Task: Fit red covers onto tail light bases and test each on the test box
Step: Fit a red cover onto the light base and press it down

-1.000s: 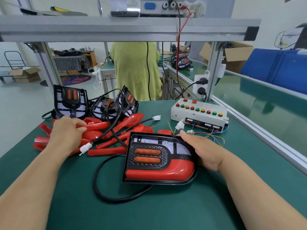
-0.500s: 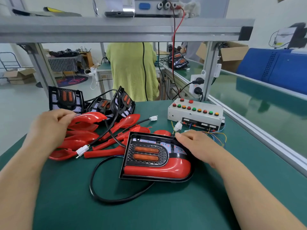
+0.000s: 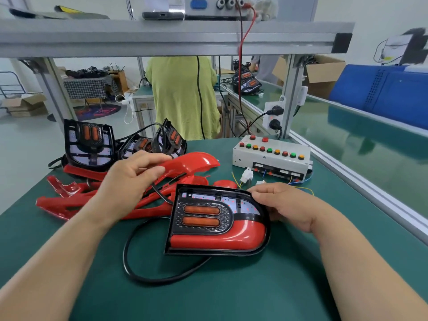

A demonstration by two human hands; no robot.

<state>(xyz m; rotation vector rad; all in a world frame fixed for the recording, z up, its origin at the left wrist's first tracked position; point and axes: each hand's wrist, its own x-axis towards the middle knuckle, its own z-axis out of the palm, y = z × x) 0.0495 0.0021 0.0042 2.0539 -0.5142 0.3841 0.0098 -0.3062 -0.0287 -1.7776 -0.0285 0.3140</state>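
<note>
A black tail light base (image 3: 215,218) with two orange lenses and a red lower cover lies flat in the middle of the green bench. My right hand (image 3: 281,205) grips its upper right edge. My left hand (image 3: 129,179) holds a curved red cover (image 3: 192,163) lifted just above the base's far left side. More red covers (image 3: 69,202) lie heaped to the left. The grey test box (image 3: 271,158) with coloured buttons sits at the back right, white connectors (image 3: 246,175) in front of it.
Several bare tail light bases (image 3: 89,144) lean at the back left. The base's black cable (image 3: 143,269) loops toward me. A metal shelf frame (image 3: 176,35) spans overhead, its post (image 3: 291,93) carrying sockets. A person in a yellow-green shirt (image 3: 183,96) stands beyond the bench.
My left hand picked a red cover out of the pile and carried it right, toward the base. My right hand stayed on the base's upper right edge.
</note>
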